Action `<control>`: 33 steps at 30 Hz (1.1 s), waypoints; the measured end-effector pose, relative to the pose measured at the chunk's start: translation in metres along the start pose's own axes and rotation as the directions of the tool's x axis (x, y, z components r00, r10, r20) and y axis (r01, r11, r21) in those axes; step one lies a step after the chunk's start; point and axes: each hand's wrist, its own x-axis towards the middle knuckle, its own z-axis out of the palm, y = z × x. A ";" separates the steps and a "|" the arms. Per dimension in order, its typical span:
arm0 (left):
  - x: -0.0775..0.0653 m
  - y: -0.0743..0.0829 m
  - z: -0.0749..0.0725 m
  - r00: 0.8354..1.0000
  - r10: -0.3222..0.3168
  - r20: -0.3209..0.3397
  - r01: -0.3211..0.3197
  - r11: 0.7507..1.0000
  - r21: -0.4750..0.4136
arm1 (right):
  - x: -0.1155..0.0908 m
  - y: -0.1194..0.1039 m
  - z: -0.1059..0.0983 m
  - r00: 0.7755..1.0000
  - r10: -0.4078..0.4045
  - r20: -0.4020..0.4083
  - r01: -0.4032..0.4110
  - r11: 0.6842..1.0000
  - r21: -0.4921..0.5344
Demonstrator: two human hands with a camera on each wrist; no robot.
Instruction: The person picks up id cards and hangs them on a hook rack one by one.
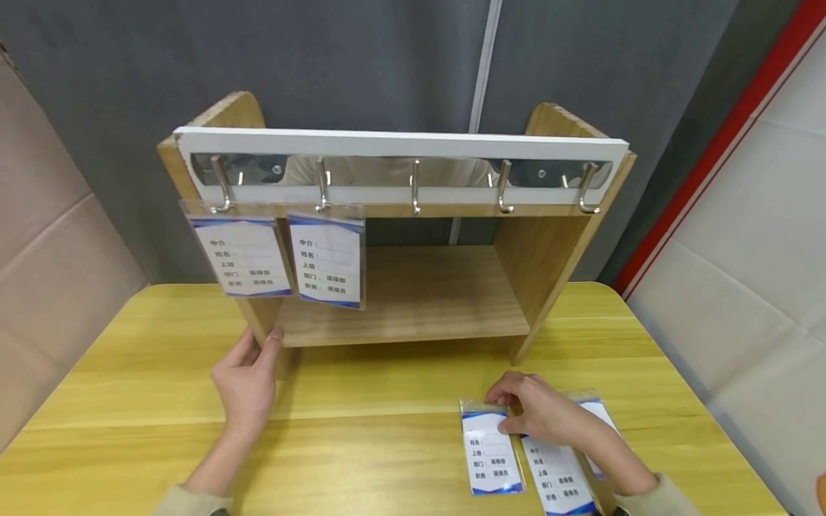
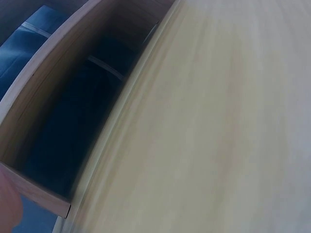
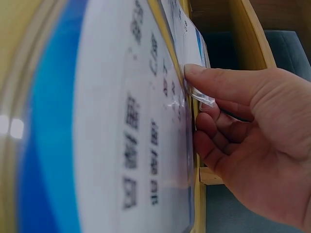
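Observation:
A wooden shelf rack (image 1: 400,297) stands on the table, its white board carrying a metal hook strip. My left hand (image 1: 248,380) grips the lower left side panel, thumb in front; in the left wrist view only a blurred bit of that hand (image 2: 8,204) shows. Two clear-sleeved name badges hang at the left: one badge (image 1: 241,254) on the first hook, another badge (image 1: 325,261) on the second. With thumb and fingers, my right hand (image 1: 548,412) pinches the upper right edge of a badge (image 1: 492,455) on the table. In the right wrist view, clear plastic (image 3: 204,98) shows between the fingers.
More badges lie under and beside my right forearm: a near badge (image 1: 558,476) and a partly hidden badge (image 1: 600,412). Three hooks to the right, such as the middle hook (image 1: 416,186), hold nothing. Grey partition (image 1: 387,64) rises behind; pale padded panels flank the table (image 1: 361,444).

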 end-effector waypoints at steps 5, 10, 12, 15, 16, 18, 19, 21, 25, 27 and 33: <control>0.000 0.000 -0.001 1.000 -0.007 -0.003 0.007 1.000 -0.001 | 0.000 0.002 0.001 0.999 -0.027 -0.028 0.027 1.000 -0.002; 0.000 0.000 -0.001 1.000 -0.014 -0.005 0.014 1.000 0.005 | 0.000 0.001 0.002 0.998 -0.030 -0.049 0.030 1.000 -0.010; 0.000 0.000 -0.001 1.000 -0.018 -0.005 0.018 1.000 0.005 | -0.001 0.001 0.003 0.998 -0.025 -0.052 0.025 1.000 -0.005; 0.000 0.001 -0.002 1.000 -0.022 -0.005 0.022 1.000 0.004 | -0.001 0.000 0.003 0.999 -0.011 -0.049 0.012 1.000 0.010; 0.000 0.001 -0.002 1.000 -0.023 -0.005 0.023 1.000 0.002 | -0.001 0.000 0.003 0.999 -0.006 -0.048 0.007 1.000 0.020; 0.000 0.001 -0.002 1.000 -0.021 -0.004 0.021 1.000 0.001 | -0.001 0.000 0.004 0.999 -0.002 -0.048 0.004 0.999 0.042; 0.000 0.001 -0.002 1.000 -0.019 -0.003 0.019 1.000 0.001 | -0.001 0.000 0.004 0.999 -0.002 -0.050 0.005 0.999 0.054; 0.000 0.000 -0.001 1.000 -0.017 -0.002 0.017 1.000 -0.003 | 0.000 0.001 0.004 0.998 -0.009 -0.056 0.013 0.996 0.083; 0.000 0.000 -0.001 1.000 -0.013 -0.002 0.013 1.000 -0.006 | 0.000 0.003 0.005 0.997 -0.025 -0.069 0.034 0.990 0.135; 0.000 0.001 -0.001 1.000 -0.014 -0.003 0.014 1.000 -0.001 | 0.000 0.004 0.006 0.996 -0.034 -0.079 0.046 0.988 0.149; -0.001 0.001 -0.002 1.000 -0.019 -0.006 0.019 1.000 0.018 | 0.000 0.005 0.008 0.992 -0.057 -0.109 0.074 0.985 0.158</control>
